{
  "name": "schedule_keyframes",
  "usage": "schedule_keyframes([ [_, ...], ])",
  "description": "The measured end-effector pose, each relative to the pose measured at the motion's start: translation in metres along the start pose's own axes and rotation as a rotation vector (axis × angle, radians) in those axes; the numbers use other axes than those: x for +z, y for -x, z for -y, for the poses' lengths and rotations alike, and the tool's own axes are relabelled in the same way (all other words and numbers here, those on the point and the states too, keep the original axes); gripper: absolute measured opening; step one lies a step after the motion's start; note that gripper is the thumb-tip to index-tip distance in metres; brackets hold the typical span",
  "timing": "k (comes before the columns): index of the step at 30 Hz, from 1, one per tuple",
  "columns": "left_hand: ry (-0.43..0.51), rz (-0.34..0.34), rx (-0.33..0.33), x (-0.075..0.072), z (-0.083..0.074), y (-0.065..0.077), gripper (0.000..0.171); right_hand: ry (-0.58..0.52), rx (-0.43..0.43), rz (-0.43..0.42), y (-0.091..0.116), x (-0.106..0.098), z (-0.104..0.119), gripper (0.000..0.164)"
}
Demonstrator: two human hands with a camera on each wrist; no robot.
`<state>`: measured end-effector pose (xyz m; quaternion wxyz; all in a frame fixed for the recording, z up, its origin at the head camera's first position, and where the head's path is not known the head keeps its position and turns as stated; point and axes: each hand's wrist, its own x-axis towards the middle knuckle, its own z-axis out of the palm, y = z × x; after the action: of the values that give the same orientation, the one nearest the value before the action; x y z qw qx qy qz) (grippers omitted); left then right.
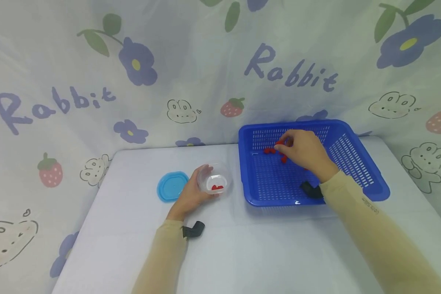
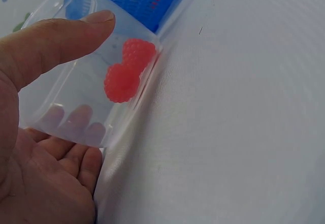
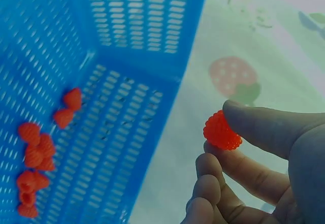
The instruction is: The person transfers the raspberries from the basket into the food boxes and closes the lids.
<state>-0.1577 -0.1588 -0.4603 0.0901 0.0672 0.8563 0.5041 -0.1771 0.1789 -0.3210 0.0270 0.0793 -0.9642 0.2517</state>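
My left hand (image 1: 191,192) holds a clear plastic cup (image 1: 204,183), the thumb on one side and the fingers round the other. Two red raspberries (image 2: 122,83) lie at the bottom of this cup, which is down at the white cloth. Over the blue basket (image 1: 269,202), my right hand (image 1: 304,150) pinches one raspberry (image 3: 221,131) between thumb and index finger; its other fingers are curled. Several more raspberries (image 3: 34,150) lie in the basket along its far side, some of them partly hidden by the right hand in the head view.
Just left of the cup, a light blue lid (image 1: 171,186) lies on the white-covered table (image 1: 242,253). Behind the table hangs a cloth (image 1: 205,73) printed with rabbits, flowers and strawberries. A black wrist device (image 1: 193,230) is worn on the left wrist, another (image 1: 310,190) on the right.
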Motion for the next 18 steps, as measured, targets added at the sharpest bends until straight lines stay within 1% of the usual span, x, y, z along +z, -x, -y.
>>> schedule_keyframes([
  [7,-0.005,0.000,-0.003,0.000,0.000,0.000,0.094,-0.064,-0.029,-0.083,0.013,0.003,0.013,0.026],
  [13,-0.008,-0.001,0.000,0.000,-0.002,0.000,0.095,-0.110,-0.066,-0.146,0.022,0.008,0.019,0.026],
  [18,-0.004,0.003,0.000,0.000,-0.002,0.000,0.094,-0.152,-0.078,-0.186,0.029,0.011,0.025,0.025],
])
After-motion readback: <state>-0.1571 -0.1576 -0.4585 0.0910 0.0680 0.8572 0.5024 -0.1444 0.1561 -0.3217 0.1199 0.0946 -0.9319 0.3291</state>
